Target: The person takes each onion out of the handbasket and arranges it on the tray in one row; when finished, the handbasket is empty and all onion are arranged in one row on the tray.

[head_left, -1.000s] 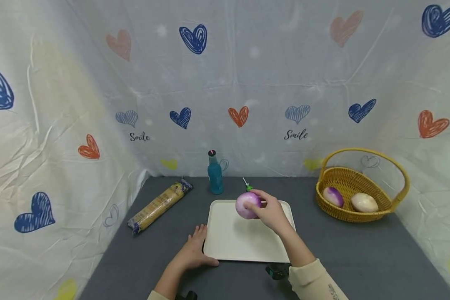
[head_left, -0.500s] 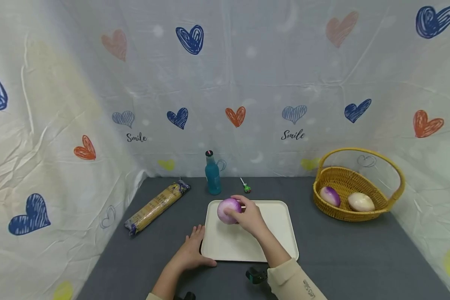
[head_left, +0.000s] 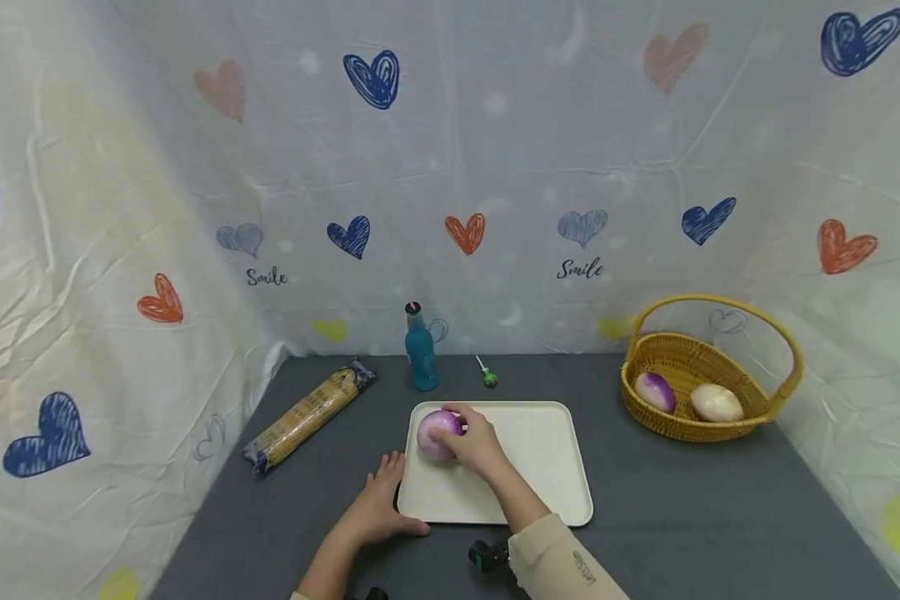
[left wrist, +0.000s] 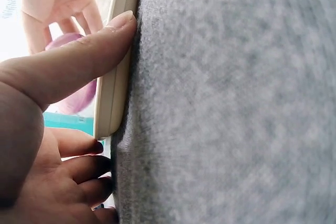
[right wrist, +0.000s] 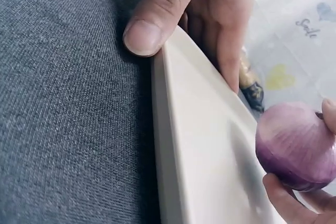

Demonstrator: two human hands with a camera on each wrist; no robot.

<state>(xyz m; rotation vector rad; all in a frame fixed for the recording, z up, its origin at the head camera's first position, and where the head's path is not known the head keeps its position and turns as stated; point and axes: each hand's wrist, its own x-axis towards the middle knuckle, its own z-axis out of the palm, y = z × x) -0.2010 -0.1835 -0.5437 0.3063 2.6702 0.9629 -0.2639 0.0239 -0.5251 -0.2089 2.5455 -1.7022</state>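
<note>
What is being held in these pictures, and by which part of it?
The right hand holds the onion by two opposite sides. The left hand only touches the tray at its near left corner.

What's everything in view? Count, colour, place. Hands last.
onion: 1, purple, in right hand, over tray's left part
tray: 1, cream, on table
basket: 1, yellow-brown, right side of table
two-tone vegetable: 1, purple and white, in basket
pale vegetable: 1, cream, in basket
bottle: 1, blue, dark cap, behind tray
lollipop: 1, green, white stick, behind tray
pack: 1, yellow and blue, left of tray
table: 1, grey
backdrop: 1, whitish, coloured hearts, around table
sleeves: 2, beige, on arms
left hand: 1, bare, at tray's near left corner
right hand: 1, bare, holding onion
</note>
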